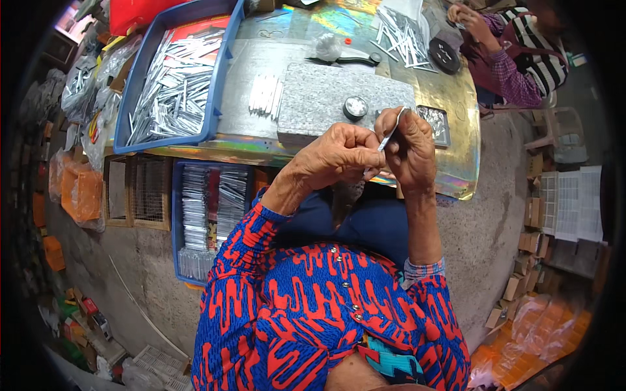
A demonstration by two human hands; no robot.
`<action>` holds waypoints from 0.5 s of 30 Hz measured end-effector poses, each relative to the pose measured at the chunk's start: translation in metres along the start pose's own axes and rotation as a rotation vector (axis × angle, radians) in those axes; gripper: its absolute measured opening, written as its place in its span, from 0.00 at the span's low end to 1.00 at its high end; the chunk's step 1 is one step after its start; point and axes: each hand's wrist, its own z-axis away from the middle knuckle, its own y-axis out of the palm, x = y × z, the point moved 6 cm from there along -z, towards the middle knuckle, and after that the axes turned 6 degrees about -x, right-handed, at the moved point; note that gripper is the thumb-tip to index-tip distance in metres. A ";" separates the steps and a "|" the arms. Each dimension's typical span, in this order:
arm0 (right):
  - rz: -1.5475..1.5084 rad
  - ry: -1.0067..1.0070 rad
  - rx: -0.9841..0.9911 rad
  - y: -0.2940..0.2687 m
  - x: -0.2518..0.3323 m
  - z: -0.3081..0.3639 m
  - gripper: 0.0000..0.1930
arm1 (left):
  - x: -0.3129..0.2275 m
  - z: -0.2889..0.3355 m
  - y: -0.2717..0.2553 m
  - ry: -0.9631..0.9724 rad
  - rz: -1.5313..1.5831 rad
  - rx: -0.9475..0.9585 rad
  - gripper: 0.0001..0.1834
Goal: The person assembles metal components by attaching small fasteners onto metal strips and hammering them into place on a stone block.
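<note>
Above the near edge of the bench, my left hand (339, 153) and my right hand (412, 148) are closed on one slender silver metal strip (389, 138). My left thumb and fingers pinch its lower end; my right fingertips grip the upper end. Just beyond them lies a speckled grey stone block (326, 85), with a small round black tin (355, 108) of whitish bits on it. A dark tray (446, 136) with small shiny parts sits beside my right hand. Several similar silver strips (265, 96) lie in a row left of the block.
A blue tray (214, 98) heaped with silver pieces stands at the left of the bench. Below it is another blue crate (177, 221) of packed strips. Loose strips (405, 36), a black tape roll (444, 56) and a black-handled tool (355, 60) lie farther back. A co-worker (515, 72) sits at right.
</note>
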 end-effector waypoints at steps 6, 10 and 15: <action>0.093 0.012 -0.112 -0.009 0.003 0.000 0.16 | -0.046 0.033 -0.058 0.193 -0.472 -0.574 0.08; 0.175 -0.040 -0.159 -0.034 0.008 0.008 0.12 | -0.076 0.052 -0.142 0.558 -0.951 -0.982 0.09; 0.158 -0.034 -0.196 -0.057 0.007 0.016 0.11 | -0.077 0.059 -0.189 0.397 -1.597 -1.345 0.08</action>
